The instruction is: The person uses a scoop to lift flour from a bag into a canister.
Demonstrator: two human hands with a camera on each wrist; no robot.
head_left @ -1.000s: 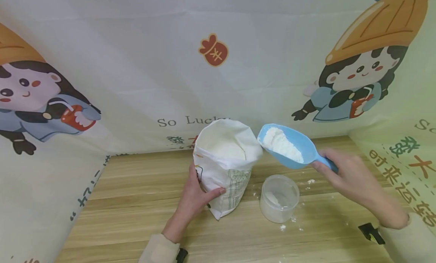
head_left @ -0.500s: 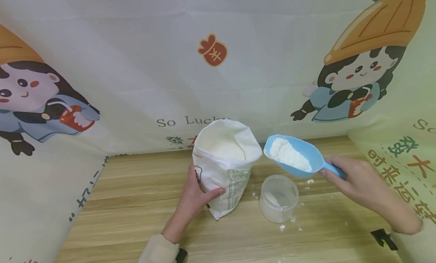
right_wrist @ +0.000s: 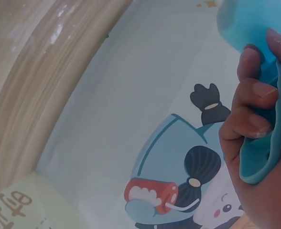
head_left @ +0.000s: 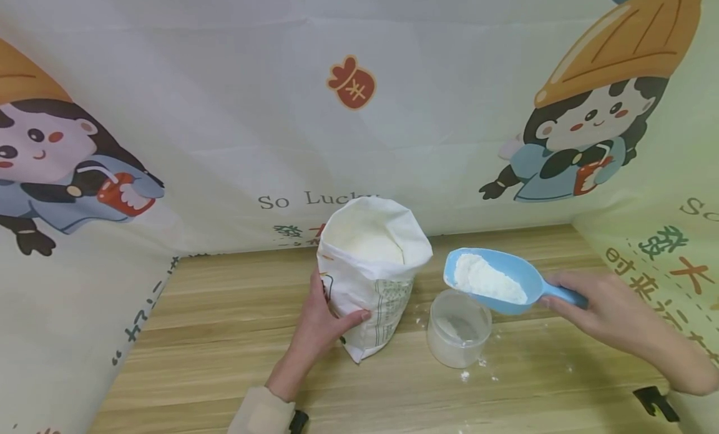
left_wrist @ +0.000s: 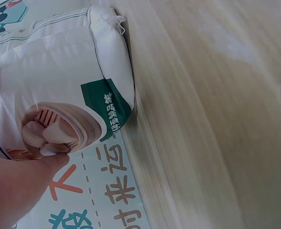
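My left hand (head_left: pixel 314 328) grips the side of an upright white flour bag (head_left: pixel 387 309), thumb across its front. Through the open top, pale flour (head_left: pixel 371 243) shows inside. In the left wrist view the bag (left_wrist: pixel 54 62) carries a printed steamer of food. My right hand (head_left: pixel 606 309) holds a light blue scoop (head_left: pixel 522 273) by its handle, heaped with white flour (head_left: pixel 485 278). The scoop hangs level above the back rim of a clear round plastic tub (head_left: pixel 457 346), covering part of it. The right wrist view shows fingers (right_wrist: pixel 255 93) curled round the handle.
Small spills of flour (head_left: pixel 465 376) dot the wood-grain table (head_left: pixel 213 334) around the tub. A pale printed cloth (head_left: pixel 253 109) with cartoon figures stands behind the table and on both sides.
My right hand has brought the loaded scoop away from the bag's mouth, to the right and nearer to me, over the tub's back edge. The left hand and bag stay put.
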